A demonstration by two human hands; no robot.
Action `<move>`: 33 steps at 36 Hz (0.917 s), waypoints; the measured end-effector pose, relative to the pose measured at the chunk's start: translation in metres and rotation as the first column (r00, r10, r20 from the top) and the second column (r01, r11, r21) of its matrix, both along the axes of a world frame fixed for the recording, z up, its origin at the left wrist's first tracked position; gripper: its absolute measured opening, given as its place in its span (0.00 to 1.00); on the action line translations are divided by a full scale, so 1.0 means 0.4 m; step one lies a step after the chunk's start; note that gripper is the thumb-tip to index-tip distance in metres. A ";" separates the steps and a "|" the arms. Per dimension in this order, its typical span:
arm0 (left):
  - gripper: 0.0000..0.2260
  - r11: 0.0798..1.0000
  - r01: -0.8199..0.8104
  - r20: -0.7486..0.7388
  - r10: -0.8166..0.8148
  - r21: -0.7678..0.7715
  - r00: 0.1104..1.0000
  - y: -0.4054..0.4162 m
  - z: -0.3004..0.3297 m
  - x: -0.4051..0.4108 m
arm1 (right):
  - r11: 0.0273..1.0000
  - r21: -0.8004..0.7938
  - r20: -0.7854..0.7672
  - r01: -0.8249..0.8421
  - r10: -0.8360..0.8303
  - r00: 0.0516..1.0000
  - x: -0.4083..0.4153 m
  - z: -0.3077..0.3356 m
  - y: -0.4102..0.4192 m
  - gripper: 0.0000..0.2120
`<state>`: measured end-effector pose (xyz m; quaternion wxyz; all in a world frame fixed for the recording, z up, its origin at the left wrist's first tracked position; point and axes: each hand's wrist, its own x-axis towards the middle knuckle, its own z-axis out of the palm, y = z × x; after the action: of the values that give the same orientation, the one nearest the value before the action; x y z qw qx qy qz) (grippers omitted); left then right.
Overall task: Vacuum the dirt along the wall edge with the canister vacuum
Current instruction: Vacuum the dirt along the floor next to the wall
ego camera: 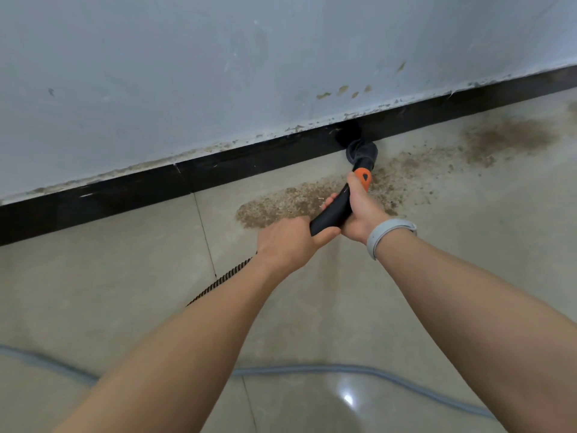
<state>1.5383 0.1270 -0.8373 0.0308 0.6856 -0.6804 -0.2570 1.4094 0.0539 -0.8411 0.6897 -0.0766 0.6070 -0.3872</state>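
Note:
A black vacuum wand (332,214) with an orange collar (363,176) ends in a round black brush nozzle (362,151) that sits against the black baseboard (218,170). My right hand (359,210) grips the wand just below the orange collar. My left hand (290,242) grips the wand's lower end, where the ribbed black hose (224,279) leaves it. Brown dirt (290,201) lies spread on the tiles under and left of the wand, and a second patch of dirt (505,139) lies further right along the wall.
A grey cable (406,378) runs across the tiled floor (125,292) near my feet. The pale wall (218,73) above the baseboard has stains and chipped paint. A grey band is on my right wrist (387,235).

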 end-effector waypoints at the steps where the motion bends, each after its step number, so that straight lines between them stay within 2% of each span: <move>1: 0.24 1.000 -0.013 -0.003 0.013 -0.009 1.000 0.016 -0.001 0.013 | 1.000 0.001 0.010 -0.007 0.007 1.000 0.014 -0.001 0.012 0.19; 13: 0.24 0.965 -0.260 0.055 0.258 0.034 0.965 0.274 0.017 0.200 | 0.976 0.026 0.038 -0.216 0.215 0.976 0.258 0.017 0.203 0.14; 21: 0.25 0.872 -0.481 -0.062 0.487 0.088 0.871 0.414 0.039 0.265 | 0.895 0.023 -0.011 -0.446 0.446 0.895 0.382 0.053 0.298 0.17; 25: 0.24 0.841 -0.529 -0.133 0.541 0.117 0.830 0.461 0.040 0.289 | 0.850 0.024 -0.004 -0.526 0.527 0.850 0.414 0.067 0.338 0.18; 33: 0.22 0.836 -0.529 -0.164 0.547 0.142 0.821 0.555 0.045 0.316 | 0.847 0.065 -0.014 -0.527 0.529 0.849 0.439 0.078 0.432 0.21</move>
<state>1.6648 0.3490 -0.8193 0.1390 0.8214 -0.4403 -0.3349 1.5850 0.2269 -0.8099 0.7619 -0.2261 0.5844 -0.1636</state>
